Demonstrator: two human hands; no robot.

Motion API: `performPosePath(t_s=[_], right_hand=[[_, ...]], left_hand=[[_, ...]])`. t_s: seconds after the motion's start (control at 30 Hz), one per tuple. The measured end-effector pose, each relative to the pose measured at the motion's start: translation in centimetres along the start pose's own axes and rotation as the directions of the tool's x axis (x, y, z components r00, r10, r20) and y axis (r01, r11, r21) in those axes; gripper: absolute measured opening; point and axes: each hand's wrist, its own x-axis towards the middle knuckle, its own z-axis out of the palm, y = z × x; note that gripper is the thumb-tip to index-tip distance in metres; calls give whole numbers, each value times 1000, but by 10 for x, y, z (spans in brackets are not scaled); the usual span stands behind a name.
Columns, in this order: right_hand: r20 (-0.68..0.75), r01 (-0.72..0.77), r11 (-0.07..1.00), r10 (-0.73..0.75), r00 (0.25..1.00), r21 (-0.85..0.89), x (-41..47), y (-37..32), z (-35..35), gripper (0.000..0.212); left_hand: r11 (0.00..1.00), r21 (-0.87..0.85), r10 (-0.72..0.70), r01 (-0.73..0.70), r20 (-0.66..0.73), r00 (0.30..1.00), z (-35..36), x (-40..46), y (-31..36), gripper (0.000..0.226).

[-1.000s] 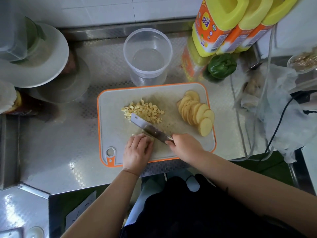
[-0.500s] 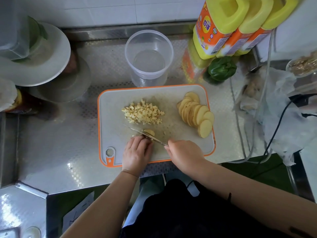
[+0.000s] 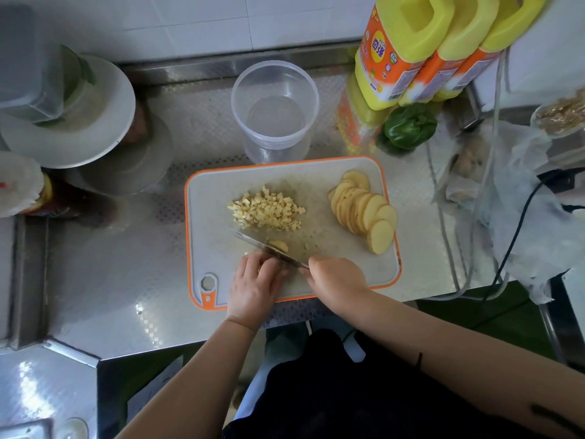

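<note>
A grey cutting board with an orange rim [image 3: 215, 198] lies on the steel counter. On it sit a pile of small diced potato cubes [image 3: 267, 210] and a fanned row of potato slices [image 3: 364, 210]. My right hand [image 3: 335, 277] grips the handle of a knife [image 3: 269, 247], whose blade stands edge-down across the board's near part. My left hand [image 3: 256, 280] has its fingers curled down on potato pieces right against the blade. One cut slice [image 3: 280, 245] lies just beyond the blade.
A clear plastic tub [image 3: 273, 112] stands behind the board. Yellow-orange bottles [image 3: 408, 49] and a green pepper [image 3: 408, 126] are at the back right. White plates [image 3: 79, 122] stack at the left. Cables [image 3: 512, 236] and a plastic bag [image 3: 538, 223] crowd the right edge.
The knife blade has turned from lying flat to standing on edge and has come nearer to my left hand's fingers. A cut slice now lies beyond the blade.
</note>
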Motion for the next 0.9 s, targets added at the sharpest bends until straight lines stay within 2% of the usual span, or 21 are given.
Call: performPosePath(t_s=[0.13,0.2,0.27,0.3,0.33,0.37,0.43,0.47,0.53,0.63,0.77,0.9], right_hand=[[-104,-23,995,13,995,-99,-4,-3,3,36],[-114,-36,991,21,993,-129,-6,-2,5,30],[-182,-56,986,26,983,-160,-11,-1,-1,29],[-213,-62,986,28,977,-157,-12,1,-5,32],[-220,-55,988,22,975,-142,-12,2,-9,35],[-234,-43,990,11,972,-133,-13,4,-9,37],[-262,-33,991,-3,965,-132,-14,6,-12,39],[-266,-31,991,-5,964,-133,-15,7,-13,41],[-270,-23,987,-21,963,-158,-17,8,-11,52],[-293,-12,983,-43,955,-183,-19,10,-12,68],[-324,5,982,-67,944,-189,-20,15,-12,69],[-314,38,983,-94,945,-179,-18,17,-10,67]], left_hand=[[989,126,91,-80,-88,992,-28,3,10,6],[988,143,82,-59,-159,984,-46,20,18,10],[990,121,85,-66,-152,985,-59,48,24,13],[991,111,85,-75,-92,992,-65,66,28,15],[990,120,66,-71,39,997,-71,84,31,18],[987,152,9,-48,245,969,-75,101,35,21],[961,272,-129,-54,613,779,-78,124,40,30],[950,302,-164,-83,706,689,-79,132,42,30],[947,308,-186,-95,761,621,-77,138,45,21],[945,313,-194,-94,770,608,-74,138,50,12],[958,284,-209,-27,765,609,-72,134,52,11],[944,328,-247,-32,770,588,-71,134,53,10]])
